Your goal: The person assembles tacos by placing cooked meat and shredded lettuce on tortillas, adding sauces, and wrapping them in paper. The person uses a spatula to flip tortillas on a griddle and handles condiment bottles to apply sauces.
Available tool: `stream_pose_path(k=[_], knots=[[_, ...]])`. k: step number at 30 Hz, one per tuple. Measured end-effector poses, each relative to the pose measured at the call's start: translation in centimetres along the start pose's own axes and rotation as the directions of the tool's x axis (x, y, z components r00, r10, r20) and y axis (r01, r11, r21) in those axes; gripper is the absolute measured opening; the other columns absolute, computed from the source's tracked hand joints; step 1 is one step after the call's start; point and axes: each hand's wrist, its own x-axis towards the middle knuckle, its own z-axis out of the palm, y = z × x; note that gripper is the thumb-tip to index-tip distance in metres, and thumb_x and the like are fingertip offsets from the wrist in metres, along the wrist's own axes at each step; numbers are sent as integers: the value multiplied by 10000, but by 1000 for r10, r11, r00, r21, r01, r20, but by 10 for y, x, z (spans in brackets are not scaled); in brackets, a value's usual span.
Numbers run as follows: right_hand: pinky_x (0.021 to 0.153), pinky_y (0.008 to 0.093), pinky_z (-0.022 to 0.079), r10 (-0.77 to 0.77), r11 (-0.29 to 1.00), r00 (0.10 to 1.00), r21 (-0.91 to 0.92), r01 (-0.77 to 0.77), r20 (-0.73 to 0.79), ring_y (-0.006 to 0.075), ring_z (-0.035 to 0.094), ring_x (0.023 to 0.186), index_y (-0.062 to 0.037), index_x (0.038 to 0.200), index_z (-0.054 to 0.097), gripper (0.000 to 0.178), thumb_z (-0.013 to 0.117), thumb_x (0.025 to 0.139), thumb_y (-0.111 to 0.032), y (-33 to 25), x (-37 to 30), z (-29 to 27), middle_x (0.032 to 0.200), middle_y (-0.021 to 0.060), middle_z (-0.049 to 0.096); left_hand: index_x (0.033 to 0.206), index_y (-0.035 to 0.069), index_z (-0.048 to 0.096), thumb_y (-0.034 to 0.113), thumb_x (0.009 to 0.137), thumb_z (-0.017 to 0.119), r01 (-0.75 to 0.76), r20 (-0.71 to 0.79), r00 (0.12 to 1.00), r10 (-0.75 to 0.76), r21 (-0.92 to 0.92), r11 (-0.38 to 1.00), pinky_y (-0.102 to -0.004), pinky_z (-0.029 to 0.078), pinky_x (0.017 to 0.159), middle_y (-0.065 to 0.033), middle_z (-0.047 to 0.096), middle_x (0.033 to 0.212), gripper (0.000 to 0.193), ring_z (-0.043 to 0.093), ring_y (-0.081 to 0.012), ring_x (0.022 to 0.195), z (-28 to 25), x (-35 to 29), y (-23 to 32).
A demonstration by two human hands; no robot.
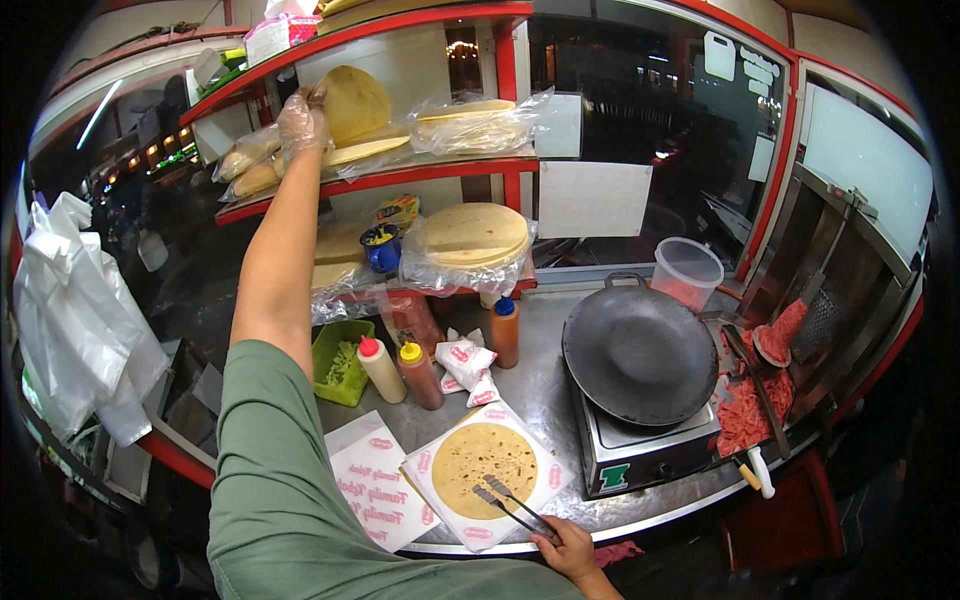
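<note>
My left hand (pixel 303 120), in a clear plastic glove, is raised to the upper shelf and pinches the edge of a round tortilla (pixel 358 108). That tortilla stands tilted up above other flatbreads (pixel 368 151) in plastic. Down at the counter's front edge, my right hand (pixel 568 550) is closed around the handle end of metal tongs (pixel 520 508). The tongs' tips lie over a browned tortilla (pixel 470 455), which rests flat on white printed paper (pixel 545 485). More sheets of printed paper (pixel 365 455) lie to its left.
A black wok (pixel 640 355) sits on a gas stove (pixel 650 450), with shredded reddish meat (pixel 745 415) to its right. Behind the papers stand squeeze bottles (pixel 420 375), wrapped packets (pixel 467 362) and a green tub (pixel 342 375). Stacked tortillas (pixel 470 232) and a blue mug (pixel 381 250) occupy the lower shelf.
</note>
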Motion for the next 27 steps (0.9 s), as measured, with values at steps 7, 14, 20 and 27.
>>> stream_pose_path(k=[7,14,20,27], knots=[[597,359,542,-47,998,993,-34,43,-107,272,680,641,-19,1148,736,422,907,818,-220,0,1,5,814,132,715,1079,67,779,257,952,790,-267,-108,958,266,13,964,-448,591,793,-170,771,933,229,749,-373,867,0,5,14],[587,367,547,-20,999,988,-44,14,-153,263,691,643,-18,1154,739,403,892,845,-228,-7,3,7,809,128,709,1076,139,782,116,926,811,-822,-183,569,802,-79,565,-371,602,754,-58,795,1002,155,762,-259,858,-70,-10,96],[608,354,572,57,998,997,16,-56,-60,251,720,666,-16,1199,726,418,868,885,-252,-9,2,2,857,144,727,1175,21,739,225,1045,654,-324,513,684,518,-422,847,-399,595,918,-163,763,1116,257,749,-317,995,-130,-126,281],[644,390,579,31,999,998,-9,-31,47,291,720,705,-14,1203,727,433,846,902,-302,-4,3,4,868,159,723,1231,73,697,301,1047,636,76,791,487,369,-459,885,-460,561,961,-214,736,1158,299,713,-371,1103,-8,-293,337]])
